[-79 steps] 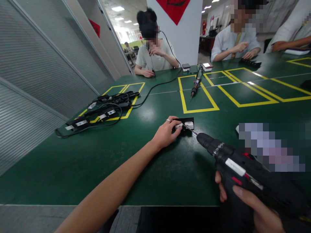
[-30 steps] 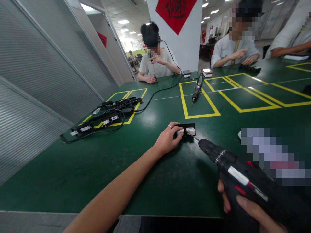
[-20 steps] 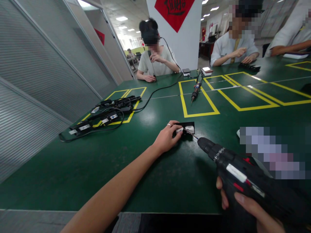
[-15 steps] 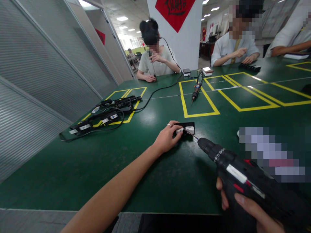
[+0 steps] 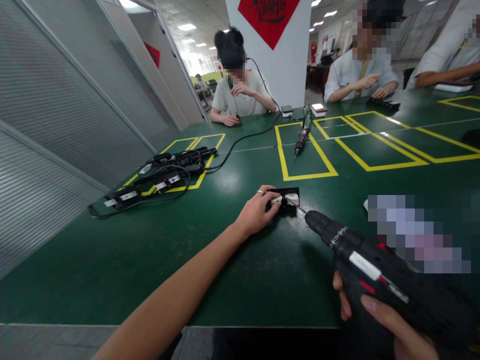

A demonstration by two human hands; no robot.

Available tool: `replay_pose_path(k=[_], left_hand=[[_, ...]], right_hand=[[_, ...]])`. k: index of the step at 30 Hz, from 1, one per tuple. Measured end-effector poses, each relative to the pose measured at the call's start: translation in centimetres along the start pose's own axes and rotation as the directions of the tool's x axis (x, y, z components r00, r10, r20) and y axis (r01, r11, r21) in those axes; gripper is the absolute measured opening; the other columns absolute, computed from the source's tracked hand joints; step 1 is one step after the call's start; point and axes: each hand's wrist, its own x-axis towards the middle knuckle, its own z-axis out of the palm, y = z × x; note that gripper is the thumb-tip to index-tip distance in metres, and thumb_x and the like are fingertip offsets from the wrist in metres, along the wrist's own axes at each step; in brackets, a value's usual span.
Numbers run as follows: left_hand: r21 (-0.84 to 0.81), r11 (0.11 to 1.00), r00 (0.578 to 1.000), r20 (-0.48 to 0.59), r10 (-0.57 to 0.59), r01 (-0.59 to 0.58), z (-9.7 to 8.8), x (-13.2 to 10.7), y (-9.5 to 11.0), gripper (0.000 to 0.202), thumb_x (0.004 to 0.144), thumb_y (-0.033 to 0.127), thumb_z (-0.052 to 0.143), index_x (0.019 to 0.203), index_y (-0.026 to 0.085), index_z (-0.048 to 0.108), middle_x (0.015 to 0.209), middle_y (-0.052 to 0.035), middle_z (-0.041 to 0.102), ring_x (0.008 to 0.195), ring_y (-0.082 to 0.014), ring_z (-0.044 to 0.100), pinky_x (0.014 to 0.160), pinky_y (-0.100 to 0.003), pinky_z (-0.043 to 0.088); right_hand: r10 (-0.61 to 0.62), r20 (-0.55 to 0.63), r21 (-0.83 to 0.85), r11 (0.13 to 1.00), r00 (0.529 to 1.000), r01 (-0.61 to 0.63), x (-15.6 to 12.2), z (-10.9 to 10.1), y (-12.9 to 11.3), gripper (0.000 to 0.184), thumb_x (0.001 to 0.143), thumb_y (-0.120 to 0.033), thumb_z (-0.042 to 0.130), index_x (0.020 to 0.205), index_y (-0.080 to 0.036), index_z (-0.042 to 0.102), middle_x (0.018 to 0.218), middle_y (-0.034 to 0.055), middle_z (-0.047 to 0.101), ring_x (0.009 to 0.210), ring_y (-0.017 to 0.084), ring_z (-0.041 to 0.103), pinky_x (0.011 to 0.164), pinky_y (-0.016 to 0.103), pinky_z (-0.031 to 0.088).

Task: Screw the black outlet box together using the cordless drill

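The left hand (image 5: 255, 212) is holding a small black, white-labelled block (image 5: 290, 192) under bent fingers; the right hand (image 5: 393, 319) is gripping a black-and-red pistol-shaped drill (image 5: 397, 267), its thin bit (image 5: 302, 210) seemingly touching the block.

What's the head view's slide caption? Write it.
Left hand on a small black part, right hand pointing a power drill at it, over a green table.

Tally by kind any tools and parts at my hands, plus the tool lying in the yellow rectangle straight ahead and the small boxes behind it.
Power drill, in the right hand: 1
Black part with white patches, at the left hand: 1
Electric screwdriver: 1
Small boxes: 2
Total: 5
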Motion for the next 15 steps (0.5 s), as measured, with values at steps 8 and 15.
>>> replay_pose_path(k=[8, 15], left_hand=[[0.006, 1.0, 1.0, -0.003, -0.007, 0.007, 0.1, -0.1, 0.0, 0.028, 0.092, 0.035, 0.046, 0.113, 0.02, 0.058, 0.128, -0.009, 0.05, 0.113, -0.0219, 0.056, 0.1, -0.039, 0.046], [0.006, 1.0, 1.0, -0.008, -0.001, 0.001, 0.1, 0.0, 0.0, 0.028, 0.092, 0.035, 0.045, 0.113, 0.021, 0.058, 0.127, -0.0086, 0.05, 0.114, -0.0218, 0.056, 0.101, -0.04, 0.046]], right_hand=[[0.019, 0.024, 0.012, 1.0, 1.0, -0.02, 0.1, -0.7, 0.8, 0.028, 0.08, -0.045, 0.061, 0.092, -0.02, 0.066, 0.081, 0.0079, 0.072, 0.06, 0.021, 0.061, 0.061, 0.034, 0.045], [-0.065, 0.063, -0.023, 0.998, 0.996, 0.067, 0.3, -1.0, 1.1, 0.024, 0.083, -0.042, 0.057, 0.095, -0.023, 0.063, 0.082, 0.0058, 0.069, 0.059, 0.021, 0.06, 0.059, 0.034, 0.045]])
